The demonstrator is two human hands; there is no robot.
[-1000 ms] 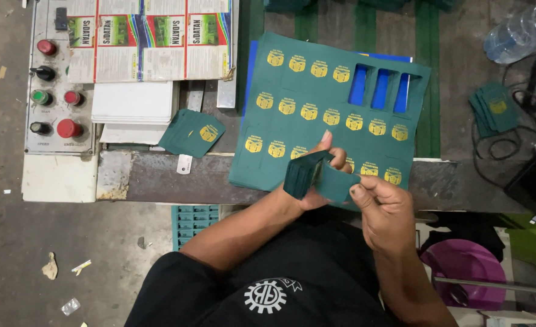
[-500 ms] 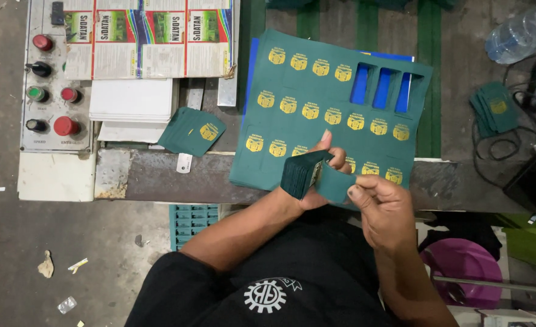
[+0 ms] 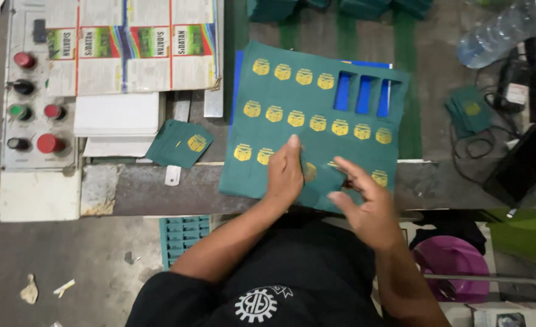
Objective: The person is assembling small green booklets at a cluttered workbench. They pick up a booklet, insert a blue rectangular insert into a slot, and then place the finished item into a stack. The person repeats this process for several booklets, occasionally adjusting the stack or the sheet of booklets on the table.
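Lying under fingers (image 3: 290, 151) (flat): green sheet (image 3: 292, 91)

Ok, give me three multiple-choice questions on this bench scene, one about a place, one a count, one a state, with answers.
1. Where does the small stack of green cards lie?
A. left of the big green sheet
B. on the purple tub
C. under the bottle

2. How many rectangular holes show in the sheet?
A. one
B. three
C. six

3. How is the left hand?
A. pressed flat on the sheet
B. gripping a bottle
C. off the bench

A: the stack sits by the sheet's left edge.
B: three blue openings at upper right.
A: palm down on the sheet.
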